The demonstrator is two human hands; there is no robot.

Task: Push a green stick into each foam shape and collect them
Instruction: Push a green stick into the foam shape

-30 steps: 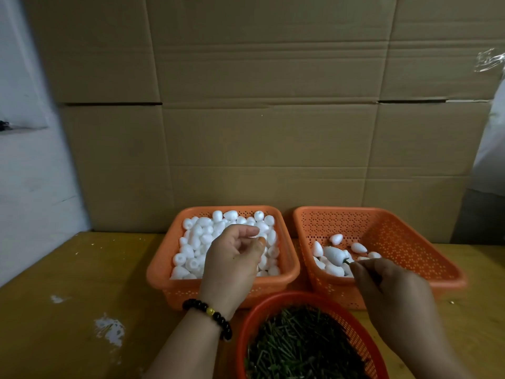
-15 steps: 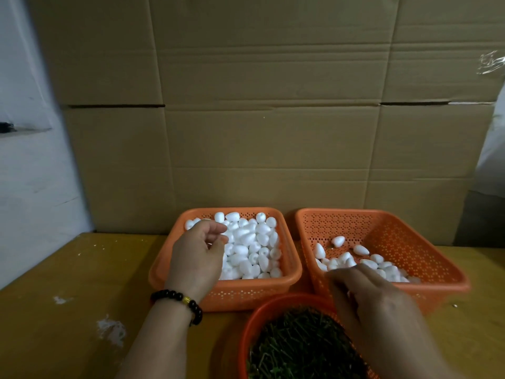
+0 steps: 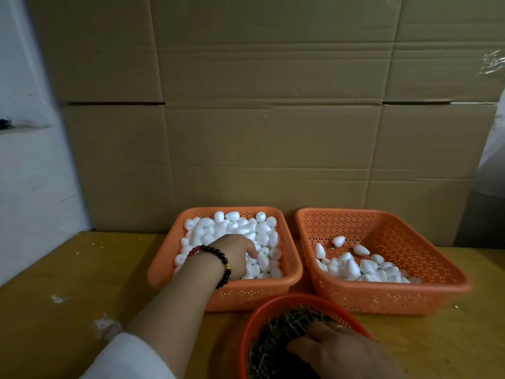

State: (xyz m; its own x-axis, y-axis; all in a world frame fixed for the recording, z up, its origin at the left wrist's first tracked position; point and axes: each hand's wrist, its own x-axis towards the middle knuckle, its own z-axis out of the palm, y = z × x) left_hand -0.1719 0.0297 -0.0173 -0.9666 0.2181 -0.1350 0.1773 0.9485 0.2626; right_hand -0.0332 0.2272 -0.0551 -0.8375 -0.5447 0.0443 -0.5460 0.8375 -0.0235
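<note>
The left hand (image 3: 235,251) is now deep in the left basket (image 3: 292,272), with the fingers pointing down into the white foam shapes (image 3: 240,228). 0.5 s ago it was only at the near-left corner of this basket, and 1.0 s ago it was raised above the pile with the fingers curled. So it has gone down for a new piece. I cannot tell if the fingers already close on a shape, because the back of the hand hides them. The wrist, with a dark bead bracelet (image 3: 218,262), is bent over the front rim, and the forearm comes from the lower left, a white sleeve (image 3: 128,356) at its end.

The right hand (image 3: 338,351) has changed more. 1.0 s ago it was at the right basket (image 3: 448,280) and seemed to hold a stick with a shape on it; now it lies palm down on the green sticks (image 3: 278,332) in the round red basket (image 3: 251,321) nearest the person. The fingers are spread a little over the pile; whether they grip a stick is not visible.

I judge that 1 piece is finished and delivered, and the next cycle begins: both hands fetch their parts at the same time. The finished shapes (image 3: 360,266) in the right basket are few, the left basket is nearly full, so most of the work remains. All 3 baskets stand on a yellow table (image 3: 82,269), in front of a cardboard wall (image 3: 259,119).
</note>
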